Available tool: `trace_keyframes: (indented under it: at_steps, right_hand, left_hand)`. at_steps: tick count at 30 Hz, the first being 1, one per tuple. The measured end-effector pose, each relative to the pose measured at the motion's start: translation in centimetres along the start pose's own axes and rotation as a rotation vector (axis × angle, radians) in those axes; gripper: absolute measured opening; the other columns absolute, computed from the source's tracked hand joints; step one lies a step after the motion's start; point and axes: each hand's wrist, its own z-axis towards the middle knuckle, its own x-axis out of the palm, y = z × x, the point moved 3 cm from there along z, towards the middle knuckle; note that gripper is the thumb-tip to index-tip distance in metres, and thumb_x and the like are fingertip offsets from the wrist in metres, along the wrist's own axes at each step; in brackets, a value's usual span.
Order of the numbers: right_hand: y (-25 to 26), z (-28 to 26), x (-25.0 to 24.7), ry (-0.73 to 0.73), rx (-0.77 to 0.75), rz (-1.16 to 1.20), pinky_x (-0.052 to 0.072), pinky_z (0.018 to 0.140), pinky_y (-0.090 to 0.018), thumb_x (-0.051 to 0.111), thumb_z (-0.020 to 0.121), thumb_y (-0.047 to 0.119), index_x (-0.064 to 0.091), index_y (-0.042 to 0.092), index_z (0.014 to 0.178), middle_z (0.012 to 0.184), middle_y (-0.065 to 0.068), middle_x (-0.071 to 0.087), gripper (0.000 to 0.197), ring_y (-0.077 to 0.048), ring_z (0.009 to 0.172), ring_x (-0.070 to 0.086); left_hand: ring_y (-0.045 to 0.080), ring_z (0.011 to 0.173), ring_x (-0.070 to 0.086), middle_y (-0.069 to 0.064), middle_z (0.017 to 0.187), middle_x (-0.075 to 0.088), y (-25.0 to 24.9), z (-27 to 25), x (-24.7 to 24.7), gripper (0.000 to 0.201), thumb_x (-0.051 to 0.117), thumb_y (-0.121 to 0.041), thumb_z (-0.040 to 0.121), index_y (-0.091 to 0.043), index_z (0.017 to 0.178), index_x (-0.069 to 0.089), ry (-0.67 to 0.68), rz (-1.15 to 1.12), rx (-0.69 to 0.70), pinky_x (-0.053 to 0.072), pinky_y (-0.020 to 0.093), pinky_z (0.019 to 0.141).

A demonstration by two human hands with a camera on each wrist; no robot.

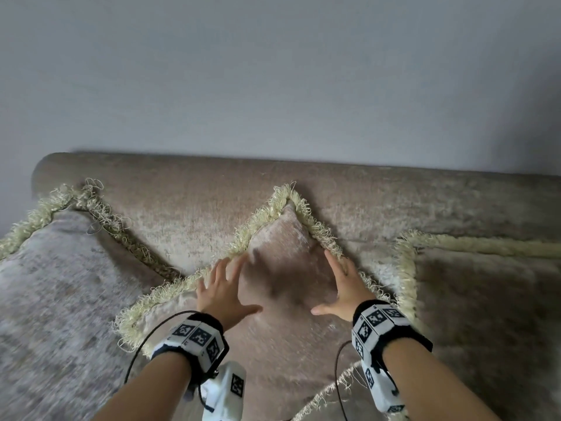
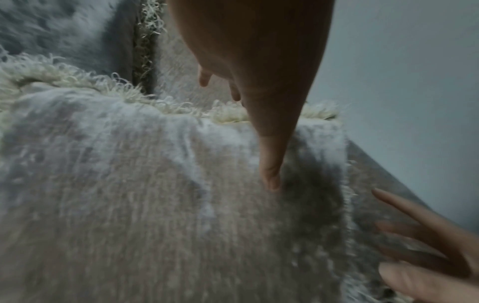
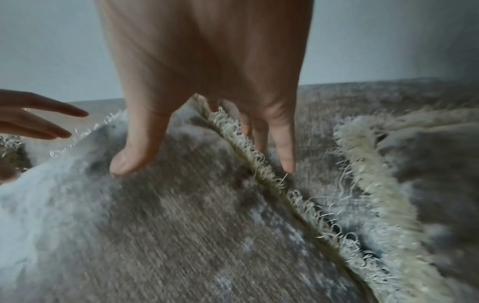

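The grey wall (image 1: 273, 71) backs a beige velvet sofa (image 1: 394, 196), on which a left cushion (image 1: 60, 268) and a right cushion (image 1: 485, 299) flank the middle cushion (image 1: 285, 268). The middle cushion stands on one corner, diamond-wise, with its top corner leaning against the sofa backrest. The left hand (image 1: 223, 291) and right hand (image 1: 346, 290) are both flat with fingers straight and spread, gripping nothing: each thumb lies on the cushion face and the fingers extend over the cream fringe (image 1: 306, 214) of the upper left and upper right edges.
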Motion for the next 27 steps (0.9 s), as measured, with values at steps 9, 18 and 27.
trace_keyframes:
  at_steps: [9,18,27]
  right_hand:
    - [-3.2,-8.1,-4.2,-0.058,0.044,0.037,0.038,0.107,-0.043,0.079,0.069,0.041,0.001,0.037,0.148,0.155,-0.006,0.009,0.111,-0.027,0.138,0.030]
    - [-14.0,-11.2,-10.7,-0.068,0.087,0.018,0.018,0.114,-0.052,0.080,0.068,0.038,-0.007,0.041,0.147,0.159,-0.009,-0.005,0.117,-0.031,0.146,-0.001]
    - [-33.2,-11.0,-18.6,-0.034,0.159,-0.078,0.028,0.112,-0.049,0.078,0.069,0.043,-0.013,0.037,0.147,0.157,-0.011,-0.003,0.120,-0.033,0.145,0.010]
  left_hand:
    - [0.022,0.138,0.027,0.003,0.151,0.024,-8.1,-4.5,-2.0,0.100,0.065,-0.062,0.070,-0.031,0.147,0.008,-0.024,-0.117,0.114,0.026,0.044,0.113]
    - [0.020,0.137,0.028,0.000,0.150,0.026,-22.0,-5.5,-0.6,0.099,0.067,-0.059,0.070,-0.030,0.147,0.011,-0.033,-0.187,0.174,0.024,0.044,0.113]
    - [0.018,0.141,0.021,-0.004,0.153,0.019,-40.9,-2.7,7.1,0.104,0.069,-0.060,0.067,-0.033,0.147,0.008,0.022,-0.212,0.121,0.022,0.047,0.115]
